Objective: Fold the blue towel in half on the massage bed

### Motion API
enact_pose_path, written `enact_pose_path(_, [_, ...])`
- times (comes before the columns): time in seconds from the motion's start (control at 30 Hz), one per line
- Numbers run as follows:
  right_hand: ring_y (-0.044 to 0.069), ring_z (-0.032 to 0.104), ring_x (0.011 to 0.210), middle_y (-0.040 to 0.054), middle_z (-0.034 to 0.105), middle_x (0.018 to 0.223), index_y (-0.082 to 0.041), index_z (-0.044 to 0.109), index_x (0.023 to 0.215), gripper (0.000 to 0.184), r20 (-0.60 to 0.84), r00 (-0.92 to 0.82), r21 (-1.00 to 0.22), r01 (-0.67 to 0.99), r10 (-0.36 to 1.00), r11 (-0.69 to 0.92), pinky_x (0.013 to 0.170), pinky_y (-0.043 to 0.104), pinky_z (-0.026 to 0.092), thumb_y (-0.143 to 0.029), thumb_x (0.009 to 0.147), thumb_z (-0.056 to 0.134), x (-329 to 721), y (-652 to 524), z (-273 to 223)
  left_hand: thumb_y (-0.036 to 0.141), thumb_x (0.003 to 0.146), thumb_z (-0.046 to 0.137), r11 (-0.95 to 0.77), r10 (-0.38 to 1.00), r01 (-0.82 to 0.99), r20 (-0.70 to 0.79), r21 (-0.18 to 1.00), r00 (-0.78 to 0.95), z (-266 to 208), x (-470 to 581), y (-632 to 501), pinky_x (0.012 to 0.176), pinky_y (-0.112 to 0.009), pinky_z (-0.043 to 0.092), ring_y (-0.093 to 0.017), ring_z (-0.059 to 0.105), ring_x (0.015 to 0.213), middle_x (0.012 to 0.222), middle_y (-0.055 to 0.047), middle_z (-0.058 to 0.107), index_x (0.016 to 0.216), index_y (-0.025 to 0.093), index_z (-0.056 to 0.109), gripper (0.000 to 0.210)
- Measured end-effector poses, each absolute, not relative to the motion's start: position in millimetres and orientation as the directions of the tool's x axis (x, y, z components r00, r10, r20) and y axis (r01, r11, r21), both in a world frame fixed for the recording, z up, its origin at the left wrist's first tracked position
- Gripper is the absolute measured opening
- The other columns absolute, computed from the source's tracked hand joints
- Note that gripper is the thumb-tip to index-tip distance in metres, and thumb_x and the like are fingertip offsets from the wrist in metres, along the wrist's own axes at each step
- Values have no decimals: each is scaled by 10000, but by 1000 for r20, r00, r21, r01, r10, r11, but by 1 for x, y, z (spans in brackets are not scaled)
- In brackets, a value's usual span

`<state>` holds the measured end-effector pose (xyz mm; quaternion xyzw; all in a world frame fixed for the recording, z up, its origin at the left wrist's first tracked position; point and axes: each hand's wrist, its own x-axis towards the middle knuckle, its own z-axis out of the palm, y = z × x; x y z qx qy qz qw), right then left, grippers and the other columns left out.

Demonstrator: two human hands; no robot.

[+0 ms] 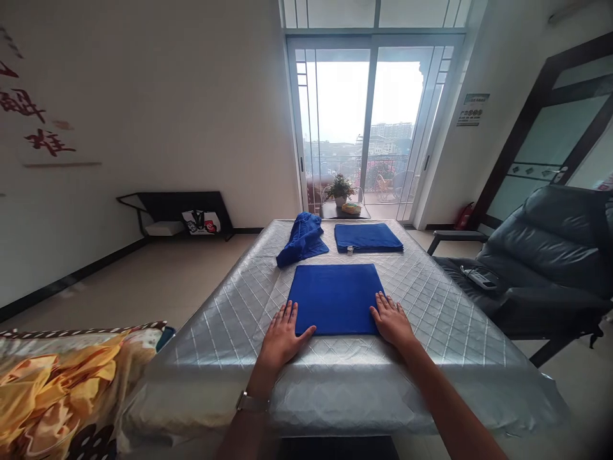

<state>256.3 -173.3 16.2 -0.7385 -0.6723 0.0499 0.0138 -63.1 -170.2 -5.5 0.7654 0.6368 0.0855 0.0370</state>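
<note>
A folded blue cloth [336, 297] lies flat as a neat rectangle on the silver quilted table cover [431, 332]. At its near left corner rests my left hand [283, 337], fingers stretched out and thumb spread. My right hand [393, 319] lies flat along the cloth's right edge, its fingers extended. Neither hand grips anything. Behind this cloth, to the right, is a folded blue cloth stack [368, 237] with a small white tag at its front edge. A crumpled blue cloth [302, 239] sits at the far left of the table.
Yellow fabric [62, 390] is heaped at the lower left. A dark recliner [550, 268] with a grey device on its seat stands to the right. Beyond the table's far edge, a potted plant [340, 190] stands before the glass door. A black bench [182, 214] is by the left wall.
</note>
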Motion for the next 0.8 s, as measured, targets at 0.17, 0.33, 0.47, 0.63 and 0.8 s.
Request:
enact_pose_path(0.17, [223, 120, 1553, 32, 146, 1685, -127, 179, 1618, 644, -46, 93, -127, 987, 995, -98, 1252, 438, 74, -425, 1048, 168, 259, -175, 11, 824, 899, 260, -184, 981, 973, 83, 137, 174, 0, -63, -173, 1246, -475, 174, -306, 159, 1544, 1667, -158, 156, 1597, 88, 220, 1015])
enact_pose_path(0.33, [227, 125, 1552, 37, 144, 1685, -119, 181, 1618, 654, -43, 92, -150, 984, 995, -97, 1253, 442, 74, -434, 1045, 179, 259, -174, 10, 778, 938, 226, -219, 962, 974, 182, 61, 204, 4, -59, -176, 1256, -485, 165, -291, 181, 1540, 1660, -151, 196, 1590, 99, 260, 942])
enact_pose_path(0.47, [215, 113, 1554, 38, 130, 1687, -117, 169, 1619, 663, -48, 99, -165, 981, 994, -106, 1255, 435, 69, -445, 1043, 182, 259, -173, 10, 664, 1004, 163, -321, 925, 945, 235, 59, 299, 14, -16, -173, 1251, -446, 218, -263, 231, 1529, 1646, -138, 262, 1576, 108, 312, 812])
enact_pose_path(0.63, [216, 136, 1550, 46, 159, 1682, -100, 184, 1615, 666, -25, 99, -143, 985, 995, -102, 1256, 427, 86, -435, 1039, 192, 260, -174, 7, 593, 1034, 148, -557, 826, 823, 178, 113, 535, 22, 77, -154, 1253, -408, 218, -237, 249, 1525, 1633, -136, 302, 1556, 96, 357, 750])
enact_pose_path(0.8, [204, 152, 1547, 48, 164, 1681, -112, 202, 1615, 620, -10, 85, -107, 991, 996, -86, 1252, 421, 107, -317, 1030, 183, 262, -175, 6, 598, 1033, 127, -586, 810, 793, 131, 166, 571, 15, 122, -138, 1260, -414, 184, -227, 221, 1533, 1638, -138, 288, 1558, 91, 344, 762])
